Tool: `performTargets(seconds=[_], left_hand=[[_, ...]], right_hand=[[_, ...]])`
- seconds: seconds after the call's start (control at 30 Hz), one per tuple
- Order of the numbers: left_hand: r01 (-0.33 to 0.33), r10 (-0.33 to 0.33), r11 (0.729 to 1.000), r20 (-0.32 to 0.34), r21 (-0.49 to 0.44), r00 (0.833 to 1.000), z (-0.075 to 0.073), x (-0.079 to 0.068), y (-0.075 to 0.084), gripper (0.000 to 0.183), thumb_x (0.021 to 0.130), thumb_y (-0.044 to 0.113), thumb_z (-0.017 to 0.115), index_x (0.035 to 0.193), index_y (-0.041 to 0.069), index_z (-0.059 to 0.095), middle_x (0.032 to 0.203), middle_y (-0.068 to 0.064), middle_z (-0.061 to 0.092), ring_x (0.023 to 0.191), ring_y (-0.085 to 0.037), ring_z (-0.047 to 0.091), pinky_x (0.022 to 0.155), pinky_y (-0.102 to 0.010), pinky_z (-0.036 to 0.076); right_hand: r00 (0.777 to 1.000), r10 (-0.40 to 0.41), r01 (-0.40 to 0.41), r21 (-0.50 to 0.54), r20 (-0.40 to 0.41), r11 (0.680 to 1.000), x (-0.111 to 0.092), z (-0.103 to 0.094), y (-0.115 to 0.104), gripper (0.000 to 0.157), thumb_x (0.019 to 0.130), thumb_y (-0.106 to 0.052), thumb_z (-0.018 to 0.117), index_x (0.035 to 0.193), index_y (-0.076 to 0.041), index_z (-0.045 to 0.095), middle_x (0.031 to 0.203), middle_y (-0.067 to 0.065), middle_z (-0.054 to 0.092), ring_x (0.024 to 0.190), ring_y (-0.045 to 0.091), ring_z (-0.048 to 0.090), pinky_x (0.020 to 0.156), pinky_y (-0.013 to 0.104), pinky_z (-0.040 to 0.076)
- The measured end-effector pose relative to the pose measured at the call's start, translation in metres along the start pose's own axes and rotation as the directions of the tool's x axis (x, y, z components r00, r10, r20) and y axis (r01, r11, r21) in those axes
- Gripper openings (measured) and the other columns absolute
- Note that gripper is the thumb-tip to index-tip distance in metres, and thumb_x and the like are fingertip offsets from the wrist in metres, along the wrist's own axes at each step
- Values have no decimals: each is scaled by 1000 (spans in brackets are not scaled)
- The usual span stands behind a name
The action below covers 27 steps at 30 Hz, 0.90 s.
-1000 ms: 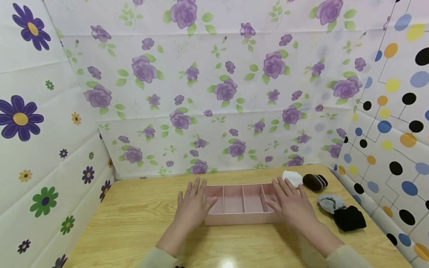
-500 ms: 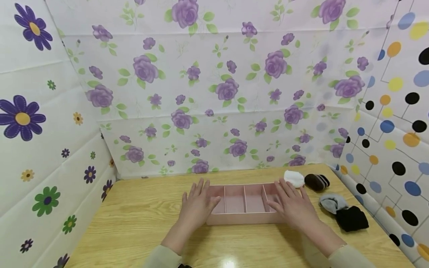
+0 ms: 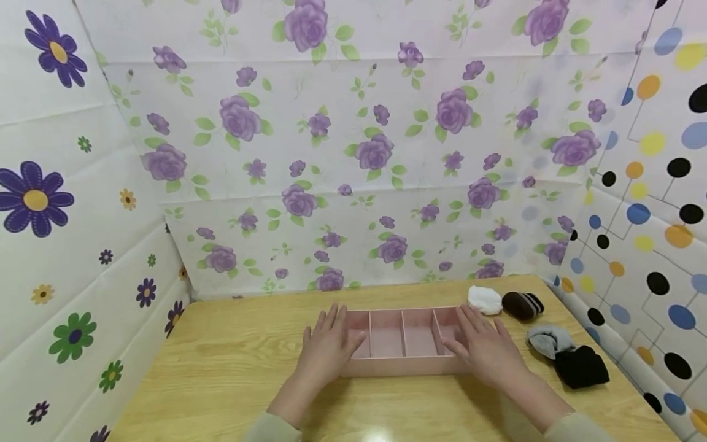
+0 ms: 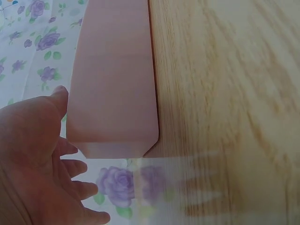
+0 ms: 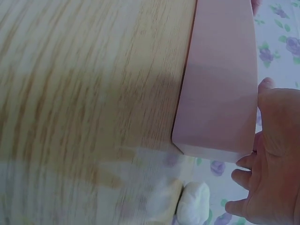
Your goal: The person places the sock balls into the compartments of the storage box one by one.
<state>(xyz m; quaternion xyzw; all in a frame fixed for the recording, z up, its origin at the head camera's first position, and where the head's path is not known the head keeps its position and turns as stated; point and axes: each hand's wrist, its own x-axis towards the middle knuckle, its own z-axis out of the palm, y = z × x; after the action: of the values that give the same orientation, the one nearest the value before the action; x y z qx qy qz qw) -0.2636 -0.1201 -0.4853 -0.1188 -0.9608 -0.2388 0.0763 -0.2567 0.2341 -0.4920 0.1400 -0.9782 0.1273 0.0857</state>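
Note:
A shallow pink box (image 3: 405, 367) with a row of several compartments lies lengthwise on the wooden table, its open side up. At its left end is my left hand (image 3: 327, 347), fingers extended and thumb over the corner. My right hand (image 3: 488, 347) lies likewise at the right end, with the thumb over the end compartment. In the left wrist view, the thumb of the left hand (image 4: 33, 154) is at the top edge of the box (image 4: 112, 70). The right wrist view has the right hand (image 5: 281, 154) beside the opposite end; firm contact is hard to tell.
Right of the box sit rolled sock-like bundles: white (image 3: 485, 300), dark brown with pale stripes (image 3: 521, 306), grey (image 3: 550, 341) and black (image 3: 581, 367). The grey and black ones touch. Patterned cloth walls (image 3: 353, 153) enclose the wooden table (image 3: 237, 356) behind and at both sides.
My left hand has shifted slightly right, closer over the box's left end. The right hand stays nearly still. The head view has moved slightly; the bundles have not visibly moved on the table.

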Motion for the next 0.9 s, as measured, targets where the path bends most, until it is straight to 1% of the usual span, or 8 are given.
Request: performTargets(seconds=[0.13, 0.3, 0.43, 0.57, 0.77, 0.9], left_hand=[[1, -1, 1000, 9, -11, 1000, 2, -4, -2, 81, 111, 56, 60, 170, 3, 41, 176, -23, 34, 160, -52, 31, 121, -84, 22], [12, -11, 1000, 28, -12, 1000, 8, -5, -4, 82, 112, 57, 59, 171, 4, 38, 176, -23, 33, 162, -52, 28, 122, -83, 20], [24, -24, 1000, 8, 8, 1000, 10, -5, -6, 85, 112, 60, 57, 171, 3, 37, 176, -22, 33, 162, -49, 28, 124, -80, 20], [31, -31, 999, -6, -7, 1000, 8, -7, -8, 87, 111, 60, 57, 170, -1, 36, 176, -21, 34, 163, -49, 28, 125, -79, 18], [54, -55, 998, -32, -13, 998, 6, -12, -15, 86, 112, 59, 57, 168, -4, 39, 172, -24, 41, 160, -50, 33, 124, -80, 20], [72, -73, 997, -46, -15, 996, 3, -13, -20, 84, 112, 57, 57, 168, -3, 39, 170, -24, 44, 160, -50, 34, 124, -81, 20]], right_hand=[[1000, 7, -7, 1, -1, 1000, -1, 2, -2, 88, 112, -61, 56, 168, 5, 38, 175, 25, 33, 159, 48, 35, 125, 78, 17], [1000, 15, -15, -18, -6, 1000, -3, 4, -2, 91, 112, -63, 53, 167, 7, 38, 174, 27, 33, 158, 49, 37, 125, 78, 18], [1000, 9, -9, -8, -16, 1000, -1, 5, -3, 88, 112, -60, 55, 167, 7, 39, 175, 27, 32, 158, 49, 36, 125, 78, 18], [1000, 7, -7, -10, -23, 1000, 2, 6, -5, 86, 113, -59, 55, 167, 7, 39, 175, 28, 33, 158, 49, 37, 126, 77, 19], [1000, -10, 10, 5, -19, 1000, 5, 7, -15, 85, 113, -57, 56, 165, 9, 41, 172, 30, 36, 158, 50, 37, 126, 77, 19], [1000, -20, 20, 10, -21, 1000, 10, 7, -22, 85, 113, -57, 55, 166, 8, 40, 173, 29, 36, 158, 49, 37, 126, 76, 19]])
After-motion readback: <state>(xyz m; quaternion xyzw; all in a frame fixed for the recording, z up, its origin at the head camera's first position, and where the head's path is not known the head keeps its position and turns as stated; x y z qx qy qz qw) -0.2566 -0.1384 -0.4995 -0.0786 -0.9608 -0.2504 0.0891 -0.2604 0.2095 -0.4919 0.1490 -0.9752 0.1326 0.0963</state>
